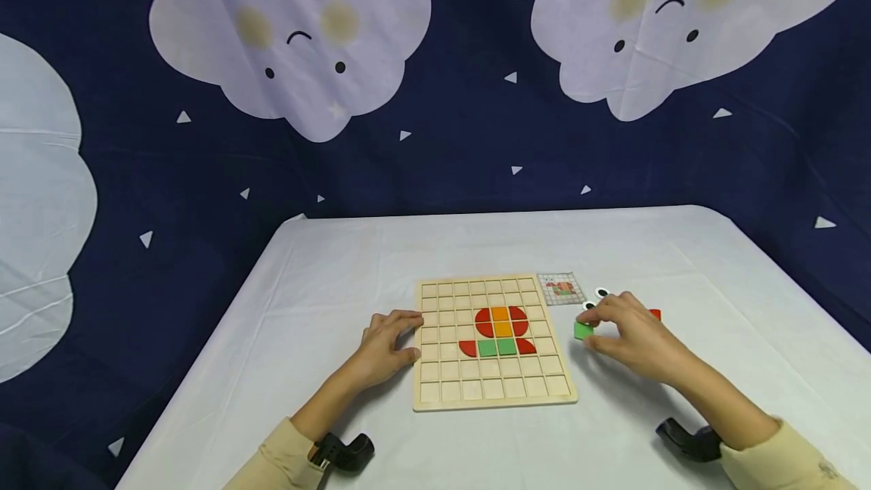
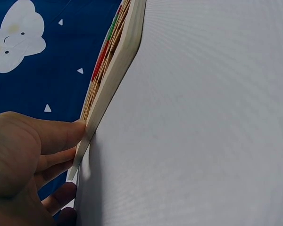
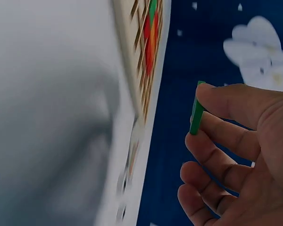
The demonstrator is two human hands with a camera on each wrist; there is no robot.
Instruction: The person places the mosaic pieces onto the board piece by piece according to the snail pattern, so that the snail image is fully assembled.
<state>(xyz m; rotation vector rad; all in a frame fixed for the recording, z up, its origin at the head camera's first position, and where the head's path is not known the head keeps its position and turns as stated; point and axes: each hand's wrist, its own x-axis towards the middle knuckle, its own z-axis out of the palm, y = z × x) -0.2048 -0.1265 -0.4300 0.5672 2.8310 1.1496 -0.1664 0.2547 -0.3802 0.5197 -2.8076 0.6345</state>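
Note:
A wooden grid board (image 1: 435,392) lies on the white table with red quarter-round pieces (image 1: 519,314), orange squares (image 1: 501,321) and green squares (image 1: 497,347) set in its cells. My left hand (image 1: 382,350) rests at the board's left edge, thumb and forefinger touching the rim with fingers loosely extended. To the right of the board, my right hand (image 1: 629,335) pinches a green square tile (image 3: 197,108) between thumb and fingertips, above the table. Two round eye pieces (image 1: 602,293) lie just beyond those fingers. A red piece (image 1: 655,314) is partly hidden behind the right hand.
A small pattern card (image 1: 561,289) with a printed grid picture lies against the board's upper right corner. Black wrist mounts (image 1: 350,452) stick out from both forearms. Behind the table (image 1: 354,248) hangs a dark blue cloth (image 1: 469,172) with white clouds.

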